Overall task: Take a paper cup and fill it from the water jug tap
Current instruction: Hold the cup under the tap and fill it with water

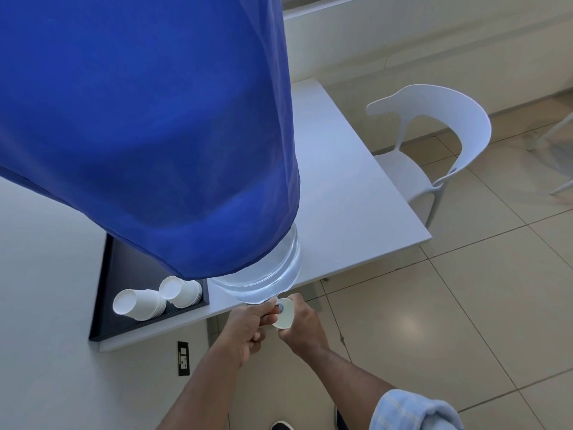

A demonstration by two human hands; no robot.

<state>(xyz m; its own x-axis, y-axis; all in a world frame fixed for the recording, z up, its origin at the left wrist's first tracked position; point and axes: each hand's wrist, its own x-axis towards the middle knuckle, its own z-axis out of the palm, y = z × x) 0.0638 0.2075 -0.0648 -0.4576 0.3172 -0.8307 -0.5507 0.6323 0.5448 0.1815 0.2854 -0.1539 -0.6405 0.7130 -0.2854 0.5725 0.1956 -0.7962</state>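
Observation:
A large clear water jug (273, 274) under a blue cloth cover (148, 125) stands at the front edge of a white table (347, 187). Its tap (277, 305) sticks out past the edge, mostly hidden by fingers. My left hand (248, 327) grips the tap. My right hand (302, 328) holds a white paper cup (283, 315) right under the tap. Whether water is flowing I cannot tell.
A black tray (105, 287) left of the jug holds two stacks of white paper cups (139, 304) lying on their sides. A white chair (434, 150) stands at the table's right side. A wall socket (183, 358) sits below the table on the left. Tiled floor lies below.

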